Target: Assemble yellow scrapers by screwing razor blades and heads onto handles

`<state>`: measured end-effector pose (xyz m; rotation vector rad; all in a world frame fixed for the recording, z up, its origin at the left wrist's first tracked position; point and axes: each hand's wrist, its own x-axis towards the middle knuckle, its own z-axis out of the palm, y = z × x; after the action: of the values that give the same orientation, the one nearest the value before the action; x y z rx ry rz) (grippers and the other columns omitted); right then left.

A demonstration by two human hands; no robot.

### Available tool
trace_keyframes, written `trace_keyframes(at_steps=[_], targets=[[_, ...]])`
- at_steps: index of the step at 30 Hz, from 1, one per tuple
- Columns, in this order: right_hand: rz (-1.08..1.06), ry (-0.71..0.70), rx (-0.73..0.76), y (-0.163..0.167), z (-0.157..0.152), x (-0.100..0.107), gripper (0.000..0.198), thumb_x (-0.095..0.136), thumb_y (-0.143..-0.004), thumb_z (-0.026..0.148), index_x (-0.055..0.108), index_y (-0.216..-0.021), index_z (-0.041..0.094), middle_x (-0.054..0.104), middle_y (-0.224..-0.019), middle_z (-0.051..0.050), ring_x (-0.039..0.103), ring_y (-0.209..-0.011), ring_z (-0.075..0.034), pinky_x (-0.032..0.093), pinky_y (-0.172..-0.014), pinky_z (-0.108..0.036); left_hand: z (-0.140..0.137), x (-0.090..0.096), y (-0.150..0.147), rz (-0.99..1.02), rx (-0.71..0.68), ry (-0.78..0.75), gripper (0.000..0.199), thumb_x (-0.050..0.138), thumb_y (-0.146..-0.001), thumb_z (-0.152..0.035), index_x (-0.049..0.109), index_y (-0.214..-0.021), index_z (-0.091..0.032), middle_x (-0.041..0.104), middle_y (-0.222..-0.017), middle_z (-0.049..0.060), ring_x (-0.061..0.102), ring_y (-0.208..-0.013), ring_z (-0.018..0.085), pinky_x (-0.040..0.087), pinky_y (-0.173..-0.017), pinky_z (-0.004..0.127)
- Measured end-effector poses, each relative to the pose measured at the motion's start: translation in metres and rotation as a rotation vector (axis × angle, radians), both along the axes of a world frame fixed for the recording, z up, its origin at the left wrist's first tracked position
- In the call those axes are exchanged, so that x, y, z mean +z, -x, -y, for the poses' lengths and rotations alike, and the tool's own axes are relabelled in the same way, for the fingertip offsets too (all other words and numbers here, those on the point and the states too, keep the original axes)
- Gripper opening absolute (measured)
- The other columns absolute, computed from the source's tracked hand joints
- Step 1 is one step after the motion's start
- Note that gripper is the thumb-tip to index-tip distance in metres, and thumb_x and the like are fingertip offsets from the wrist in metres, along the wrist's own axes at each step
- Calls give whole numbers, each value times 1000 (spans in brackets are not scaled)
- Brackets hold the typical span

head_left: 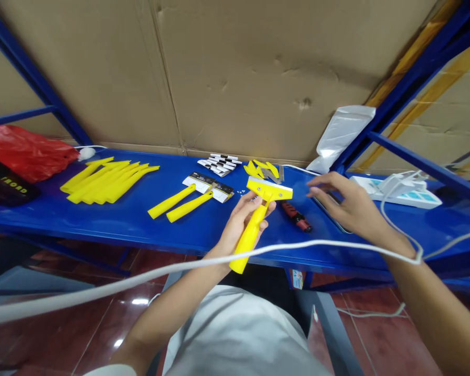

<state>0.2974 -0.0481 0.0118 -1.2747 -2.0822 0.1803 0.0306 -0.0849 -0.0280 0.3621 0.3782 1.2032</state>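
My left hand [239,220] is closed around the neck of a yellow scraper [251,230]. The scraper's wide head points away from me, with two screws on it and a pale strip along its far edge. My right hand [347,206] hovers to the right, fingers curved and apart, with nothing visible in it. Beneath it lies a dark flat phone-like object [331,213], partly covered. Between the hands is a red and black screwdriver [295,215]. Tiny screws [241,193] lie left of the scraper head. Behind are small yellow parts [254,169] and grey metal blades [272,176].
Two yellow handles [190,206] with printed cards [221,192] lie left of centre. Farther left are a pile of yellow sleeves [109,183] and a red bag [27,151]. Folded cards [219,164] sit behind. A power strip [419,197] stands right; a white cable [156,271] crosses in front.
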Motion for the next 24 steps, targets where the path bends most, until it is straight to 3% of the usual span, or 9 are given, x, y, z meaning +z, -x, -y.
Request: trace_keyframes(at_steps=[1, 4, 6, 10, 17, 24], targets=[[1, -93, -69, -10, 7, -9, 25, 63, -106, 48, 68, -114, 25, 78, -108, -12, 78, -95, -29, 62, -91, -46, 0, 2, 2, 13, 17, -7, 28, 79, -95, -14, 70, -120, -22, 76, -123, 7, 82, -101, 16, 50, -54, 11], [43, -245, -245, -37, 29, -36, 19, 61, -105, 46, 68, -111, 29, 77, -112, -15, 78, -108, -37, 62, -103, -55, 2, 11, 8, 36, 61, -44, 33, 76, -96, -14, 69, -126, -24, 76, -121, 6, 81, -98, 15, 47, -51, 11], [65, -228, -308, -50, 41, -51, 13, 63, -103, 45, 68, -108, 34, 77, -115, -17, 78, -113, -39, 63, -104, -57, 6, 19, 13, 46, 84, -84, 34, 74, -97, -14, 68, -129, -25, 75, -117, 6, 80, -95, 14, 47, -51, 11], [70, -232, -359, -65, 51, -69, 13, 67, -99, 46, 68, -106, 35, 78, -112, -15, 81, -99, -40, 68, -90, -59, 19, 38, 24, 11, 102, -135, 31, 75, -97, -16, 69, -126, -25, 72, -114, 6, 79, -100, 16, 46, -49, 10], [67, -280, -217, -61, 40, -74, 19, 73, -96, 40, 70, -115, 36, 73, -129, -16, 78, -119, -41, 65, -107, -61, 41, 59, 31, -50, 186, -136, 30, 73, -97, -20, 70, -126, -28, 68, -109, 6, 76, -96, 15, 44, -46, 9], [8, -278, -222, -55, 46, -70, 17, 72, -96, 41, 70, -112, 35, 72, -125, -15, 79, -114, -42, 65, -107, -64, 52, 68, 42, -45, 187, -250, 39, 76, -95, -21, 70, -132, -32, 68, -115, 4, 74, -95, 13, 45, -47, 8]])
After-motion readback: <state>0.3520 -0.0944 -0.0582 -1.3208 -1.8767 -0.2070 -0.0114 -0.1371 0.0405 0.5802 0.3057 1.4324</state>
